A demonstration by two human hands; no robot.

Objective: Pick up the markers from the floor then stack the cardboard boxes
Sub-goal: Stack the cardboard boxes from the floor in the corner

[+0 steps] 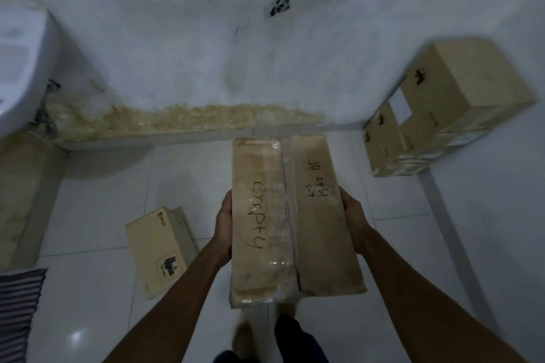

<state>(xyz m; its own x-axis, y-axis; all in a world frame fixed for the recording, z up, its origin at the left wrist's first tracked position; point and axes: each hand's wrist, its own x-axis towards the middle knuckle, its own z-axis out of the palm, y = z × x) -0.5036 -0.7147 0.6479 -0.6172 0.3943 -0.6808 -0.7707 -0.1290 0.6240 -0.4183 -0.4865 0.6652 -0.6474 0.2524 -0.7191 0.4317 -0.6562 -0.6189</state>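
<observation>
Left grip [224, 225]: clasps the left long edge of the long box [295, 215], thumb along the rim; the fingers go under it and are hidden.
Right grip [352, 221]: holds the opposite long edge the same way, so the box is carried between the two hands.
Long box: off the floor [97, 215], held lengthwise away from the body, taped, with "Empty" written on top.
Small box [160, 247]: lies alone on the floor, down and to the left of the held one, well apart from the others.
Markers: none in view.
Stack of boxes [436, 115]: sits in the far right corner against the wall [206, 53], its upper box set askew.
Risk – slipping: the hands hold near the box's middle on glossy tape, so one end could dip and slide free.
Risk – toppling: setting a long box on that uneven top could leave it overhanging and tip the pile.
Risk – footing: the box hides the floor ahead – a stray item could be stepped on.
</observation>
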